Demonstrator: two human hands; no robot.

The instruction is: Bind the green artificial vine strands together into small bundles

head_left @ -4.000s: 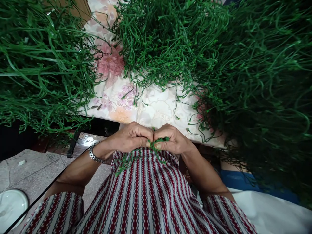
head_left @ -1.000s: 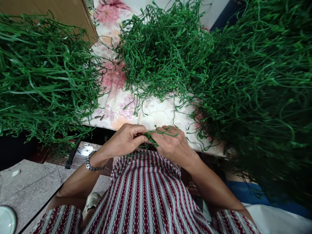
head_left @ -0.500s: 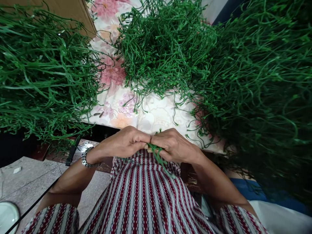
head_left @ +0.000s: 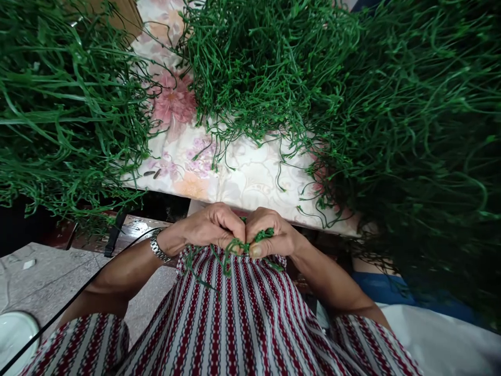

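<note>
My left hand [head_left: 215, 225] and my right hand [head_left: 270, 232] meet in front of my lap, just below the table edge. Both are closed, thumb against fingers, on a small bunch of thin green stems [head_left: 247, 246]. Short tips poke up past my right thumb. Looser strands [head_left: 198, 271] hang below my left hand over the striped garment. Fingers hide the middle of the bunch. Whether the stems are plastic or real plants I cannot tell.
A flowered tablecloth [head_left: 250, 177] covers the table. Heaps of similar green stems lie at the left [head_left: 66, 115], the back middle [head_left: 266, 68] and the right [head_left: 422, 130]. Behind the left heap stands a cardboard box [head_left: 127, 18]. A black cable [head_left: 78, 295] crosses my left arm.
Both hands have turned so the thumbs show more, and the bunch now sticks out on both sides of the grip. Strands hang on the left. The view has shifted slightly.
</note>
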